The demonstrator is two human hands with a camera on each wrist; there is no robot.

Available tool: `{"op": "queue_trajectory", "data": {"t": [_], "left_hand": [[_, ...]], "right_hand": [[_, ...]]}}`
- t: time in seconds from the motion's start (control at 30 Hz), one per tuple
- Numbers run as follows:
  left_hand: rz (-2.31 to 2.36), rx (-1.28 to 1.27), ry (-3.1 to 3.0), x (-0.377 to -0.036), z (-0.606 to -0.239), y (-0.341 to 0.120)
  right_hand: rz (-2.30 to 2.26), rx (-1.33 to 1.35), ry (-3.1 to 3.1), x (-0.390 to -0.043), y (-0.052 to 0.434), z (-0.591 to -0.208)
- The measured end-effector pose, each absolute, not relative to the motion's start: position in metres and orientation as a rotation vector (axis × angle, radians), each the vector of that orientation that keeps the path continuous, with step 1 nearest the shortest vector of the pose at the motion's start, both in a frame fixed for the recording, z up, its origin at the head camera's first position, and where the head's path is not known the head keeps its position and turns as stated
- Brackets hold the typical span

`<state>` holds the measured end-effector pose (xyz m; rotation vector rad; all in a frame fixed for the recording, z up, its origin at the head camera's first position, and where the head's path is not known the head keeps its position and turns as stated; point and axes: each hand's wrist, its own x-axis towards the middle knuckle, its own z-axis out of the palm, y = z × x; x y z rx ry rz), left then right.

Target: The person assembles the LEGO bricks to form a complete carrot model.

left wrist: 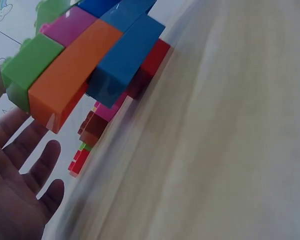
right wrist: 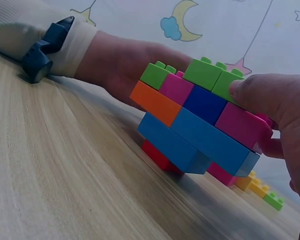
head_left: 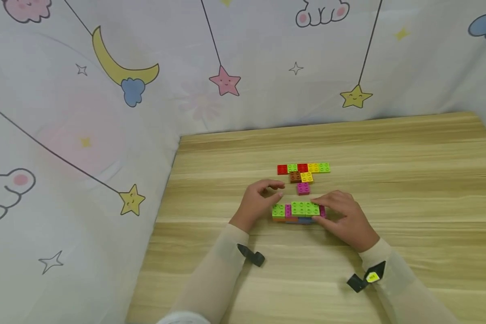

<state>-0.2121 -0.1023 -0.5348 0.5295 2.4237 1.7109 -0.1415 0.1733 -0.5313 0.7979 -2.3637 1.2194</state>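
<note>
A stack of toy blocks (head_left: 301, 210) stands near the table's middle, with green and pink blocks on top and orange, blue and red ones below (right wrist: 200, 117). My right hand (head_left: 333, 208) pinches its right end, the thumb (right wrist: 262, 92) lying against a green and a pink block. My left hand (head_left: 272, 191) hovers just left of and behind the stack with fingers relaxed and holds nothing. In the left wrist view its palm (left wrist: 15, 195) is spread below the stack (left wrist: 85, 65).
Farther back, a flat T-shaped group of red, green, yellow, brown and pink blocks (head_left: 303, 173) lies on the wooden table (head_left: 389, 153). A printed curtain (head_left: 105, 112) closes off the left side and the back. The table's left edge (head_left: 166, 198) is near my left arm.
</note>
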Motion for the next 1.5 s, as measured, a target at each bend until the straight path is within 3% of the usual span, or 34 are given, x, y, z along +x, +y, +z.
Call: {"op": "queue_trajectory", "data": {"t": [0.4,1.07,1.5], "left_hand": [[1.464,0.668,2.476,-0.242,-0.542,-0.078],[1.001,0.78,2.731,-0.251,-0.539,-0.055],[1.55,0.562,2.525,-0.229,-0.533,-0.088]], "right_hand": [[1.228,0.767,-2.407,-0.134,0.181,-0.53],[1.278,0.721,-2.458,-0.134,0.182,-0.529],[1.264,0.71,-2.448,-0.134,0.18,-0.53]]}}
